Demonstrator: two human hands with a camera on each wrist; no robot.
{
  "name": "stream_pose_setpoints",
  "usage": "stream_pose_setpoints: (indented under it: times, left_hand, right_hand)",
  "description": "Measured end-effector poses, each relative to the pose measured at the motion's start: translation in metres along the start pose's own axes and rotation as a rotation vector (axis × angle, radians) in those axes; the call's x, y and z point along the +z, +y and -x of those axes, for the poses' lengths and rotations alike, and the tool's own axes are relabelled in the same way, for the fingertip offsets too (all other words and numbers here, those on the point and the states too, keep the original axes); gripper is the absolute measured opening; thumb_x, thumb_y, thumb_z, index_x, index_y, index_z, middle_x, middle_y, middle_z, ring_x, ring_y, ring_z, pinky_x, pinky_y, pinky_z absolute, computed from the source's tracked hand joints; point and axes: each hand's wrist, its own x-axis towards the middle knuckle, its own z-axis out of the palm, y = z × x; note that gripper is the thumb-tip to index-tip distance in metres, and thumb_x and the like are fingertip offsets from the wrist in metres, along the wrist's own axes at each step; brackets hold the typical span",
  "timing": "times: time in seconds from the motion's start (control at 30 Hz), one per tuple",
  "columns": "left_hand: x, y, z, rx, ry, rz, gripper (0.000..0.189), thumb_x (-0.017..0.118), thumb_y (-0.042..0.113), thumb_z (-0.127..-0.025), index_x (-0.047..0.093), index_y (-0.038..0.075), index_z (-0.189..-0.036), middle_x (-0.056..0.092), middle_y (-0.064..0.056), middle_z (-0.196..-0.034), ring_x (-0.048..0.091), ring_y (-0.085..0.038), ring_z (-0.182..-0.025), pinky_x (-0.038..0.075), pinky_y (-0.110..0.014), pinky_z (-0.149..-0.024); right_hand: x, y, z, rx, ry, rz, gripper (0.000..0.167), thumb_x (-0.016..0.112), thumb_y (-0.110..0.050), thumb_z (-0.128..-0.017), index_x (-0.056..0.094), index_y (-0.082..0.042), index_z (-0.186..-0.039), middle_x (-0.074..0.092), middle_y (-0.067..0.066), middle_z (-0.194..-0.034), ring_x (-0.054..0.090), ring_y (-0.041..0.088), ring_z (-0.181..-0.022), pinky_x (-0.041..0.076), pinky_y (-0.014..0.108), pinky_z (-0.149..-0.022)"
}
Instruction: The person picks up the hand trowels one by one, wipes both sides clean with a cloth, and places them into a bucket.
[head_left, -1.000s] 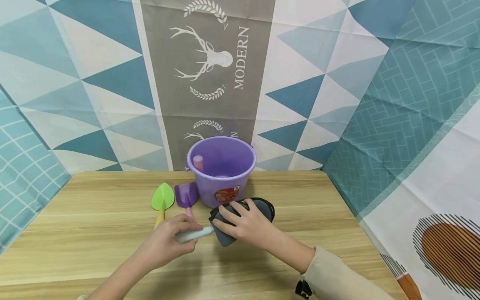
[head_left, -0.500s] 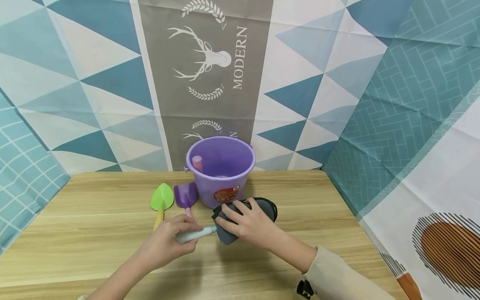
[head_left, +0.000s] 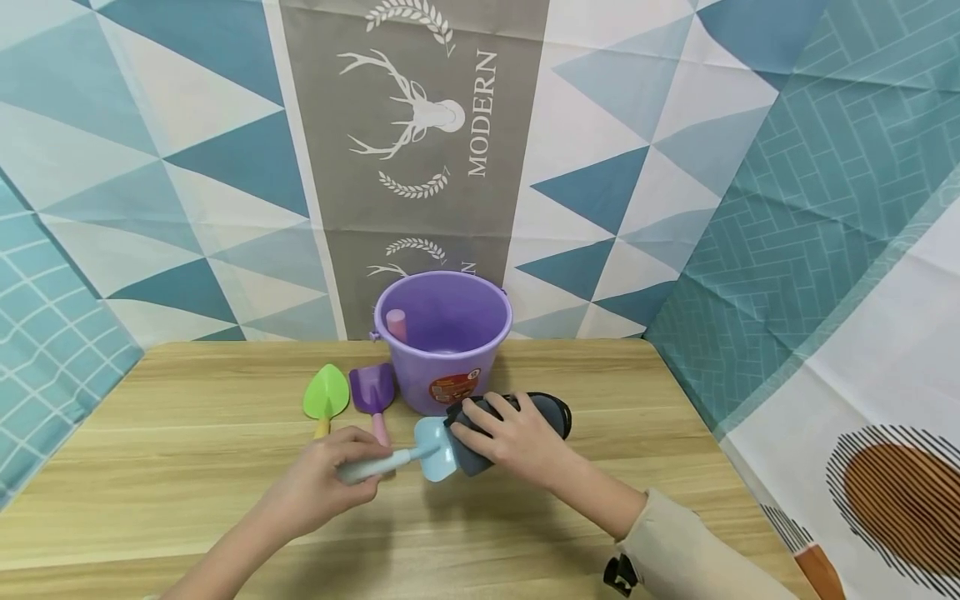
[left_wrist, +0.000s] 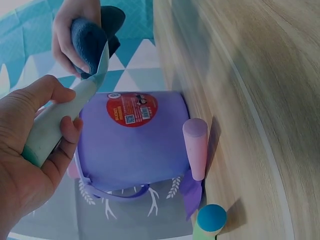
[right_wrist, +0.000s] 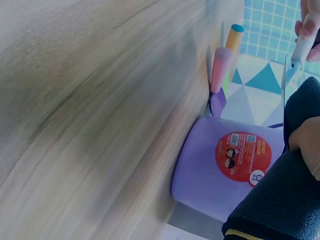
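Note:
My left hand (head_left: 330, 479) holds a small toy shovel by its pale handle (left_wrist: 60, 117), thumb and fingers wrapped about it. The light blue blade (head_left: 437, 450) points right, above the table. A dark blue-grey cloth (right_wrist: 280, 195) with a black edge is gripped in my right hand (head_left: 517, 442), bunched under the fingers. It lies against the right side of the blade; whether it also covers the blade's back cannot be told. Just behind both hands stands a purple bucket (head_left: 420, 379) with a red label. A pink handle end (head_left: 397, 325) shows inside it.
Left of the bucket, a green toy shovel (head_left: 327, 392) with a yellow handle and a purple toy shovel (head_left: 372, 388) with a pink handle lie on the wooden table (head_left: 187, 467). Patterned cloth (head_left: 600, 167) hangs behind the table and along its sides.
The cloth and my right hand have slid to the right, baring the light blue blade that was covered before. My left hand has shifted slightly left with the shovel.

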Motion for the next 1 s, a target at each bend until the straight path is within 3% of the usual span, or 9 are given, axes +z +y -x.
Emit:
stream_pose_setpoints:
  times: [0.23,0.4,0.6,0.73,1.0]
  left_hand:
    - [-0.003,-0.002,0.001,0.008,0.016,0.014,0.033,0.074,-0.005,-0.065,0.072,0.013,-0.093,0.066,0.009,-0.091,0.056,0.003,-0.077,0.051,-0.020,-0.066]
    - [-0.003,-0.002,0.001,-0.007,0.027,-0.013,0.032,0.075,-0.004,-0.065,0.073,0.014,-0.092,0.065,0.010,-0.090,0.055,0.003,-0.077,0.050,-0.020,-0.066]
    - [-0.002,0.002,-0.001,-0.067,0.029,-0.059,0.032,0.077,0.000,-0.064,0.073,0.015,-0.092,0.065,0.010,-0.090,0.056,0.001,-0.077,0.050,-0.021,-0.066]
    - [0.001,0.005,-0.003,-0.106,0.003,-0.077,0.029,0.078,0.004,-0.066,0.073,0.013,-0.093,0.065,0.010,-0.089,0.057,-0.001,-0.077,0.051,-0.020,-0.066]
    - [0.004,0.005,-0.004,-0.113,-0.015,-0.078,0.026,0.077,0.006,-0.068,0.073,0.012,-0.093,0.065,0.009,-0.088,0.057,-0.001,-0.076,0.050,-0.020,-0.064]
  right_hand:
    - [-0.001,0.005,0.003,0.037,-0.025,-0.045,0.037,0.072,-0.026,-0.080,0.062,-0.027,-0.116,0.062,0.001,-0.120,0.060,0.023,-0.098,0.052,0.039,-0.068]
    - [0.001,0.005,0.003,0.057,0.010,-0.086,0.036,0.069,-0.021,-0.081,0.063,-0.027,-0.116,0.063,0.001,-0.120,0.060,0.023,-0.099,0.051,0.038,-0.068]
    - [0.001,-0.002,-0.007,0.026,0.137,-0.059,0.027,0.052,-0.014,-0.093,0.065,-0.028,-0.113,0.066,0.000,-0.115,0.062,0.020,-0.093,0.051,0.033,-0.063]
    - [-0.001,-0.008,-0.015,-0.006,0.202,-0.033,0.036,0.036,-0.011,-0.100,0.066,-0.028,-0.109,0.067,-0.001,-0.110,0.062,0.018,-0.088,0.048,0.031,-0.058]
    - [0.000,-0.012,-0.018,-0.041,0.200,-0.005,0.037,0.033,-0.012,-0.101,0.065,-0.029,-0.110,0.066,-0.002,-0.111,0.061,0.018,-0.088,0.048,0.032,-0.059]
